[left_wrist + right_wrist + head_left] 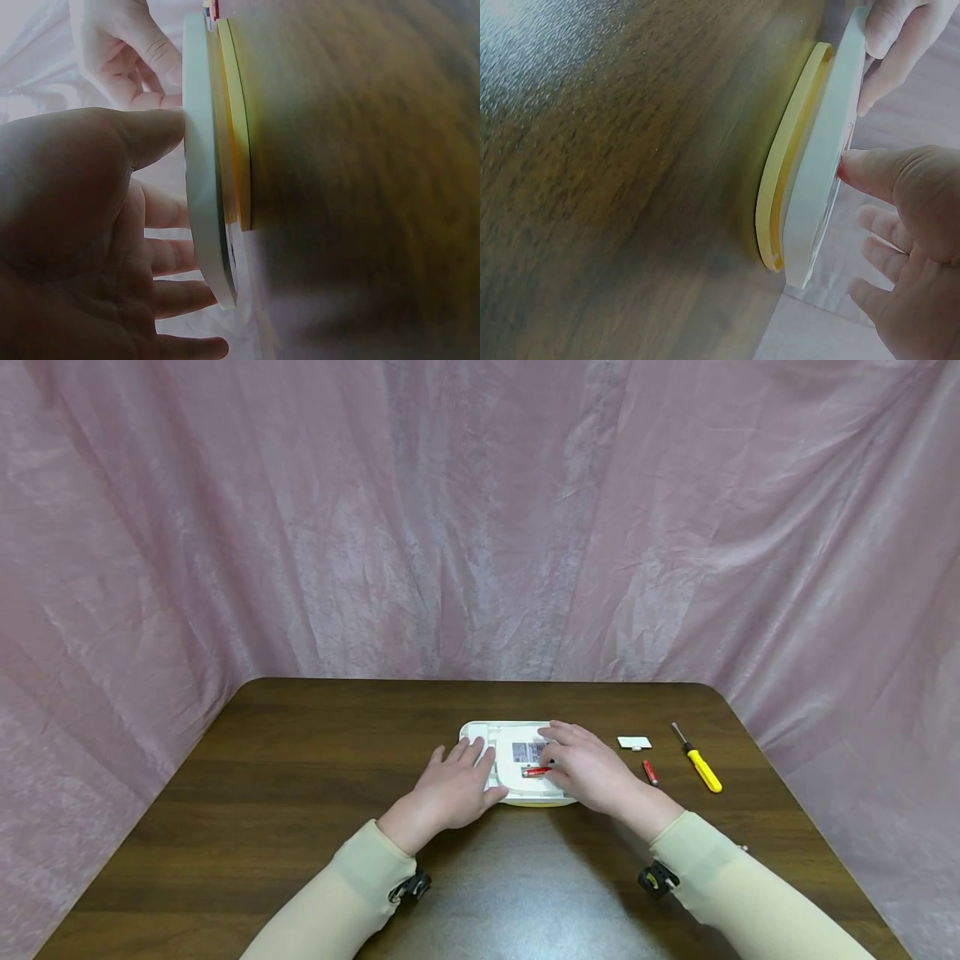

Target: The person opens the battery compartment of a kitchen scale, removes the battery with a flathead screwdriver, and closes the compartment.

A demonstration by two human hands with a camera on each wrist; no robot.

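Dark wood worktop [300, 793]. Lying on it: white device [480, 732] on yellow base, centre; to its right, small white cover [634, 742], red battery [650, 772], yellow-handled screwdriver [698, 759].

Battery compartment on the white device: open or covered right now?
Open. The white device lies underside up with a red battery exposed in its bay, and a small white cover lies apart on the table.
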